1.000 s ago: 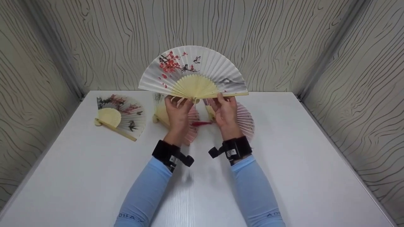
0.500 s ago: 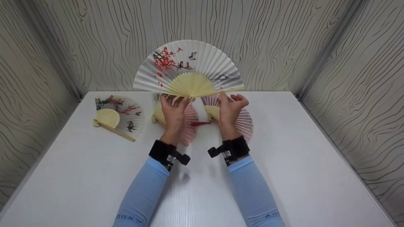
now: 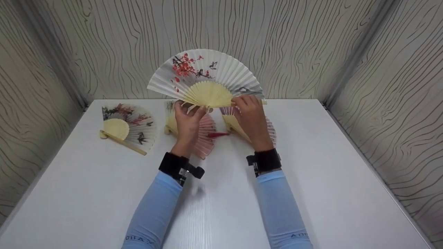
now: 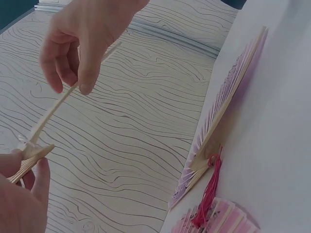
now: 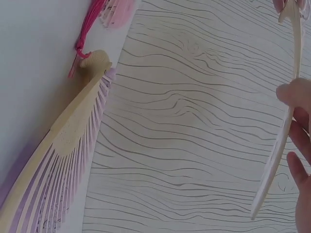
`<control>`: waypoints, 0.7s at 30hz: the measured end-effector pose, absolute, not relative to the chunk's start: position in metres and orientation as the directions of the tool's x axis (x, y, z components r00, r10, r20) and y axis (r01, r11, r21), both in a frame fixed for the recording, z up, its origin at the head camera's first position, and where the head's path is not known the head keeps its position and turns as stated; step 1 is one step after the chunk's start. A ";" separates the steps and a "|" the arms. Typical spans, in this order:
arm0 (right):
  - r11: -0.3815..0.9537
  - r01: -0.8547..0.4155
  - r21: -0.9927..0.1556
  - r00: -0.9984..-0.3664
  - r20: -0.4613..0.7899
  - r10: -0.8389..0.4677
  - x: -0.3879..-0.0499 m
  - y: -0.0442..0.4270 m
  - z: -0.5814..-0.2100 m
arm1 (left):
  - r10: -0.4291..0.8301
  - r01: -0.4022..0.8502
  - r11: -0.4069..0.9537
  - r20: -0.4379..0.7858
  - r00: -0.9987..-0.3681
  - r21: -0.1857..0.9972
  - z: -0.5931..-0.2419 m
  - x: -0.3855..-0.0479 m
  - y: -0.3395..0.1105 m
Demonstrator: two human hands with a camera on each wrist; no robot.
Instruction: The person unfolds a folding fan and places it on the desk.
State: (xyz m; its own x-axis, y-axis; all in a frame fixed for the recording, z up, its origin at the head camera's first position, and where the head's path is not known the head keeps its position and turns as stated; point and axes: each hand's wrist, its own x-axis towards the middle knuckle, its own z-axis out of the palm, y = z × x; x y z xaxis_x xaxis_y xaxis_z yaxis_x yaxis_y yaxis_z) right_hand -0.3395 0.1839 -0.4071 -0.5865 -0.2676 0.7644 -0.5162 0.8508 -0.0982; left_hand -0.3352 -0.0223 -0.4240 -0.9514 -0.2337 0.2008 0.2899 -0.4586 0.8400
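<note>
Spread wide above the table is a white folding fan (image 3: 207, 93), painted with red blossoms and small dark birds. My left hand (image 3: 188, 126) pinches its pale ribs near the pivot, as the left wrist view also shows. My right hand (image 3: 252, 119) pinches the outer stick on the fan's right side, with the back of the hand turned to the head camera. In the right wrist view that stick (image 5: 272, 174) runs between thumb and fingers. Behind the hands a pink fan (image 3: 207, 147) and a purple fan (image 5: 73, 131) lie open on the table, each partly hidden in the head view.
On the left of the white table (image 3: 332, 180) lies another open fan (image 3: 116, 129) with dark branches, red flowers and a bird. A red tassel (image 3: 218, 135) lies between the pink and purple fans. A wood-grain patterned wall (image 3: 297, 52) stands behind the table's back edge.
My right hand has shifted along the outer stick and turned over, from palm-side showing to back showing. The fan rose slightly, then came down; my left hand keeps its hold.
</note>
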 end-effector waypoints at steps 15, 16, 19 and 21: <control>0.818 -0.471 -0.330 -0.822 0.500 -0.272 -0.313 0.216 -0.386 | -0.251 0.217 -0.472 0.106 -0.962 0.854 -0.413 -0.356 0.020; 0.818 -0.453 -0.355 -0.835 0.490 -0.250 -0.312 0.222 -0.386 | -0.200 0.162 -0.486 0.071 -0.977 0.859 -0.411 -0.358 0.026; 0.812 -0.391 -0.433 -0.881 0.431 -0.194 -0.312 0.239 -0.385 | -0.024 -0.043 -0.534 -0.066 -0.998 0.844 -0.403 -0.363 0.039; 0.804 -0.364 -0.470 -0.905 0.383 -0.186 -0.313 0.250 -0.386 | 0.077 -0.152 -0.531 -0.132 -0.988 0.833 -0.400 -0.366 0.044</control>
State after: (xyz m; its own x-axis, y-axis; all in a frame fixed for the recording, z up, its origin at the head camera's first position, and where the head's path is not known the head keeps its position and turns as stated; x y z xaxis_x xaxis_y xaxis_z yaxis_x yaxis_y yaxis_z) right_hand -0.3128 0.2501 -0.3857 -0.9049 -0.1857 0.3828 -0.3638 0.8044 -0.4697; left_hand -0.3659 0.0437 -0.4000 -0.9883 0.0770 -0.1315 -0.1523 -0.5312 0.8334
